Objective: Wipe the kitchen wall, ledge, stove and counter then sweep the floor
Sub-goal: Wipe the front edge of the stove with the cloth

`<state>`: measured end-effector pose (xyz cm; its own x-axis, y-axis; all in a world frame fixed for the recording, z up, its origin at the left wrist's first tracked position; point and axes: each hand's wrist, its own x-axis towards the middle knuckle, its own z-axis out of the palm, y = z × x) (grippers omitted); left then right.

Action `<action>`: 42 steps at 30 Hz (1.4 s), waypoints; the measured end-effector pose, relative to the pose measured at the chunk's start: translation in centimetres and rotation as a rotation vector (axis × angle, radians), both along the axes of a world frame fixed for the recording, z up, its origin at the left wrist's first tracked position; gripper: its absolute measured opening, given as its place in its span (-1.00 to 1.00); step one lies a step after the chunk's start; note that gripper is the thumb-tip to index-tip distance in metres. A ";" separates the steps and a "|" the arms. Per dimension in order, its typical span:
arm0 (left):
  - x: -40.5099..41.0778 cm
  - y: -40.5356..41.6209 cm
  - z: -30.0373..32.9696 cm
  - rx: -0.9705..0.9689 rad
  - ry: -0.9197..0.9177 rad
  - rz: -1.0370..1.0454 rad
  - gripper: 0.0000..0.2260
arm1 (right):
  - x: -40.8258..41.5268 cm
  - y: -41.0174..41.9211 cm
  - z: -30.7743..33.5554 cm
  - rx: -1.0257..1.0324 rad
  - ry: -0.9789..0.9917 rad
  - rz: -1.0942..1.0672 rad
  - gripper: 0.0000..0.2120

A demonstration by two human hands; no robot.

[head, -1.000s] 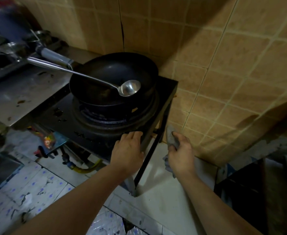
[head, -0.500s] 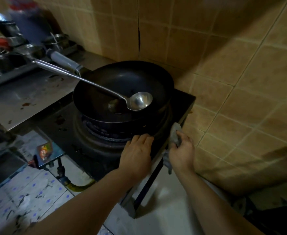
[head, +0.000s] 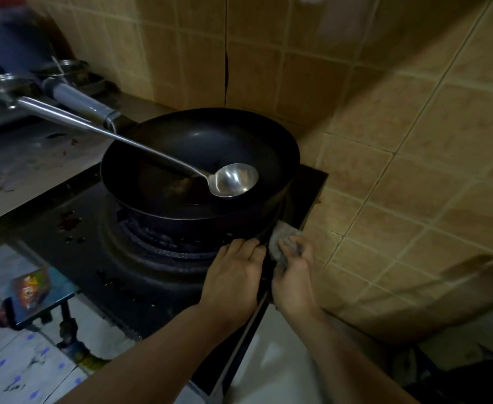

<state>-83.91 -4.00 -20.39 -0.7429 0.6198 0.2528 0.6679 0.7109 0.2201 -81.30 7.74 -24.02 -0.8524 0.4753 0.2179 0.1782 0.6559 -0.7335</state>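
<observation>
A black gas stove (head: 93,258) stands in the tiled corner with a black wok (head: 204,158) on its burner. My left hand (head: 233,275) rests flat on the stove's near right corner, fingers straight. My right hand (head: 295,275) grips a grey cloth (head: 283,237) and presses it on the stove's right edge, just below the wok rim. The tan tiled wall (head: 400,156) rises right beside the cloth. A steel counter (head: 26,167) with brown stains adjoins the stove on the left.
A steel ladle (head: 227,179) lies in the wok, its long handle reaching up left beside the wok's grey handle (head: 79,100). Metal bowls sit blurred at the far left. A colourful packet (head: 32,287) lies on a low shelf under the stove. The tiled floor (head: 20,371) shows at lower left.
My right hand has carried the cloth up from beside the stove's leg onto the top right edge. My left hand has stayed on the corner. My view has moved closer to the stove.
</observation>
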 end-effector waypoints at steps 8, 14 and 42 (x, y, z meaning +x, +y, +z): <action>-1.1 1.7 -0.5 0.017 0.089 -0.056 -0.60 | -5.2 4.7 0.7 0.137 -0.125 -0.084 -0.60; -1.1 3.0 -0.6 0.025 0.082 -0.048 -0.53 | -4.2 4.8 0.4 0.248 -0.107 -0.054 -0.59; 2.7 -2.4 -1.4 -0.036 0.101 0.150 -0.54 | -4.0 3.2 0.3 0.079 0.033 0.014 -0.58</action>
<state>-81.17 -6.38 -21.81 -0.7995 0.5143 0.3105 0.5715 0.8103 0.1294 -85.30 10.94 -23.70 -0.8509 0.4434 0.2818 0.1453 0.7140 -0.6849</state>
